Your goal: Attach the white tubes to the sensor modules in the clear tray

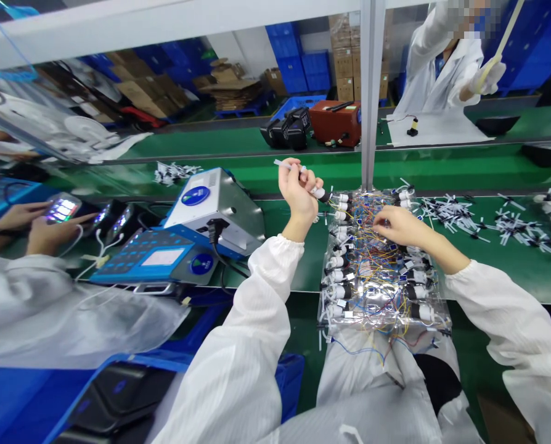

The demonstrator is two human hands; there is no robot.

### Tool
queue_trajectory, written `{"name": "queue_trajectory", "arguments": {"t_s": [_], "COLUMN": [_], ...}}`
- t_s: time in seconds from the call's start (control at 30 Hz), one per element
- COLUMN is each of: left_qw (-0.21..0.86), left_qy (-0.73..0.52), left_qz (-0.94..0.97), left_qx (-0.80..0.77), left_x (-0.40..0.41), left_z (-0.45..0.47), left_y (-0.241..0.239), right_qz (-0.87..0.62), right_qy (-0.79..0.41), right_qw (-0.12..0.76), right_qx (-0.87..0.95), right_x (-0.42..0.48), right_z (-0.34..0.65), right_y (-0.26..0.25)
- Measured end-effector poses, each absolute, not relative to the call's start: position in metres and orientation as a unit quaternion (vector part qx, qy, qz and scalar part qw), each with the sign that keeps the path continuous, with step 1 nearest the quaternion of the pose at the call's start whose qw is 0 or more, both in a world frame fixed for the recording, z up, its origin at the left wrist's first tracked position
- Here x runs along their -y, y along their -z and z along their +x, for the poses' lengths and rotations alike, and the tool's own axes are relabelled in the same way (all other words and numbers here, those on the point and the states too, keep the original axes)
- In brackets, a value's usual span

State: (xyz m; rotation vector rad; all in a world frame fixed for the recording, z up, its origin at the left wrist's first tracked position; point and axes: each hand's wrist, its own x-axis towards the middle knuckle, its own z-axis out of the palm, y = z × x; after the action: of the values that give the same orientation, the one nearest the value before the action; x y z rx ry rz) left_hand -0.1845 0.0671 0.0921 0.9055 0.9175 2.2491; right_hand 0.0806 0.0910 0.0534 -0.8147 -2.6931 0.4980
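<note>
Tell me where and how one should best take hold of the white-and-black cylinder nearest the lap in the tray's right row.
Grip the cylinder probably by its white end, coming from the right: it lies on its side with that end outward, while the black end faces the tangled wires.

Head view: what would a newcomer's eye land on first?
Most likely the tangle of coloured wires over the clear tray in front of the person, with the right hand at it. Beyond the tray's left side, the raised left hand holds a pale strip. Then come the blue-and-silver box to the left and the lit screen by a co-worker's hands at far left.
</note>
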Motion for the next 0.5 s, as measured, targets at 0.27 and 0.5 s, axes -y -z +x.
{"name": "queue_trajectory", "arguments": {"t_s": [0.27, 0.5], "left_qw": [0.264, 0.254], "left_qy": [-0.844, -0.843], "left_qz": [0.329, 0.325], "left_qx": [-0.33, -0.347], "left_x": [-0.068, -0.071], "left_z": [-0.177, -0.186], "left_y": [-0.103, -0.094], "right_qz": [-0.331, -0.269], "right_qy": [-0.177, -0.218], "right_qw": [0.11, 0.123], "right_qx": [0.921, 0.93], "right_x": [-0.086, -0.084], "right_z": [0.045, 0.06], "right_y": [-0.048, -0.036]}}
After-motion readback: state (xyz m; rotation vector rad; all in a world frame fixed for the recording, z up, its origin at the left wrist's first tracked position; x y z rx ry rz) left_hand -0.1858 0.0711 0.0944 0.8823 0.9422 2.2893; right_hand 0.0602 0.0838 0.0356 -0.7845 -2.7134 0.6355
